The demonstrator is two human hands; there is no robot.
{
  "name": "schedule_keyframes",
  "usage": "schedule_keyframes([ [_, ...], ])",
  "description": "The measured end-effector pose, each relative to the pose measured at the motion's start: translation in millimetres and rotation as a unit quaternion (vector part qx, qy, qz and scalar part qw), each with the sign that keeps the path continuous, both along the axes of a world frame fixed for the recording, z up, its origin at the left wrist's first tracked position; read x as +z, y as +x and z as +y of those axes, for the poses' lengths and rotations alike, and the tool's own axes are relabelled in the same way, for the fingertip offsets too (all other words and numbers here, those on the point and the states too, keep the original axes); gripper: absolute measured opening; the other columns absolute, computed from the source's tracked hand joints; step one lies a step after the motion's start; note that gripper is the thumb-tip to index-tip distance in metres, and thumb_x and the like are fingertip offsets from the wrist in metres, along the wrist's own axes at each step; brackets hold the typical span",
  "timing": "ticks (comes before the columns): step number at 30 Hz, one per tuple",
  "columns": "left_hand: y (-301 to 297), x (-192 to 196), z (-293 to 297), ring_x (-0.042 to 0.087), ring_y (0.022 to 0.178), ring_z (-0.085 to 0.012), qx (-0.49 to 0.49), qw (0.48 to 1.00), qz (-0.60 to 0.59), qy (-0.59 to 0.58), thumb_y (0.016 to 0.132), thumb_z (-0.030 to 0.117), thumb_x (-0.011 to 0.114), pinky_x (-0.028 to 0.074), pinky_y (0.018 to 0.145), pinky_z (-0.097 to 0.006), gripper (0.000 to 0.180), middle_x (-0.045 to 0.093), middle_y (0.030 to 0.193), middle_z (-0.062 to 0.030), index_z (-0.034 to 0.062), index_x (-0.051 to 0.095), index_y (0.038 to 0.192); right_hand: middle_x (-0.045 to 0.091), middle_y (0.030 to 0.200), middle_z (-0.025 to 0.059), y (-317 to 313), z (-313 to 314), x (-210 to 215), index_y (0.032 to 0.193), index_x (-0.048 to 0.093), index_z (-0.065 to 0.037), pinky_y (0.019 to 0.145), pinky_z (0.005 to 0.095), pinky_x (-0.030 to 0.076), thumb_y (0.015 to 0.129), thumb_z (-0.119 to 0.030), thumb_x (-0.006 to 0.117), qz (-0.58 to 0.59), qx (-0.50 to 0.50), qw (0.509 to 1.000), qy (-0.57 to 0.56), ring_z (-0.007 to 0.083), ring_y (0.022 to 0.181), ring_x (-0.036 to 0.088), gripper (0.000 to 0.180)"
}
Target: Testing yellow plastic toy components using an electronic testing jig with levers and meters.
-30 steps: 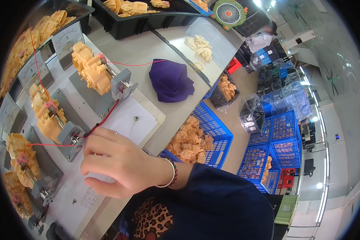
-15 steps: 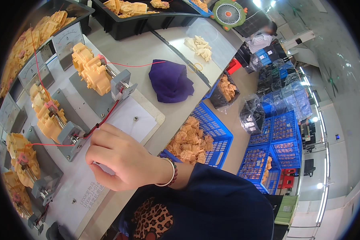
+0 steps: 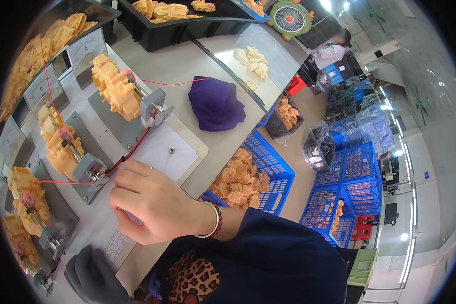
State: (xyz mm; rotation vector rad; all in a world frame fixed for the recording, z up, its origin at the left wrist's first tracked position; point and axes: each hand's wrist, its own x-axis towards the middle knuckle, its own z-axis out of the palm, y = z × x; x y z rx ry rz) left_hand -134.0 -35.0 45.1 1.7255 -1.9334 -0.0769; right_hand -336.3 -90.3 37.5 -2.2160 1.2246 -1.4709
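Observation:
My bare right hand [image 3: 152, 205], with a white bangle and a beaded bracelet at the wrist, is over the white work board [image 3: 159, 162]. Its fingers are curled in; whatever they may hold is hidden. At the lower left is my left hand [image 3: 93, 276] in a dark grey glove, fingers bent and close together, their undersides out of sight. Yellow plastic gear housings [image 3: 115, 87] sit in grey metal test fixtures [image 3: 154, 105] along the board. A red wire [image 3: 134, 147] runs from a fixture toward my right hand. Analog panel meters [image 3: 85, 50] stand behind the housings.
A purple cloth [image 3: 216, 103] and pale finger cots [image 3: 252, 61] lie on the bench. Black trays [image 3: 180, 31] of yellow housings line the back. A blue crate [image 3: 283, 177] of housings stands beside the bench; stacked blue crates [image 3: 361, 162] and a person [image 3: 330, 53] are farther right.
My gloved left hand has come farther into view from the lower left, over the board's near edge. My right hand has shifted very slightly downward, still curled.

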Motion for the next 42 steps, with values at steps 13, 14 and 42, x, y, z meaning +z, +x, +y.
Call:
schedule_keyframes([
  [13, -1.7, -4.4, 1.5, 0.053, 0.07, -0.0221, -0.001, 0.999, 0.023, -0.043, 0.086, 0.003, 0.063, 0.045, 0.063, -0.033, 0.006, 0.055, 0.075, -0.0087, -0.0029, 0.061, 0.085, 0.043, 0.072, 0.0092, -0.3, 1.3, 0.6, 0.071, 0.051, -0.004, 0.058, 0.0354, 0.04, 0.061, 0.003, 0.061, -0.01, 0.006, 1.0, 0.007, 0.028, 0.067, 0.045, 0.016],
  [14, 0.0, -5.4, 2.1, 0.055, 0.074, -0.0234, -0.006, 0.999, 0.034, -0.04, 0.086, 0.003, 0.062, 0.046, 0.066, -0.034, 0.006, 0.057, 0.08, -0.0099, -0.0032, 0.062, 0.088, 0.043, 0.072, 0.0093, -0.4, 1.0, 0.3, 0.071, 0.051, -0.004, 0.058, 0.0354, 0.04, 0.061, 0.003, 0.061, -0.014, 0.008, 1.0, 0.006, 0.028, 0.068, 0.045, 0.016],
  [42, 12.0, -3.1, -1.6, 0.057, 0.086, -0.0242, 0.006, 0.995, 0.084, 0.049, 0.09, 0.005, 0.054, 0.046, 0.078, -0.033, 0.014, 0.058, 0.091, -0.0111, -0.0038, 0.061, 0.099, 0.049, 0.079, 0.0069, -24.8, -4.0, 5.7, 0.079, 0.056, -0.006, 0.069, 0.0354, 0.041, 0.071, -0.004, 0.067, 0.016, 0.088, 0.994, 0.062, 0.0269, 0.077, 0.047, 0.014],
])
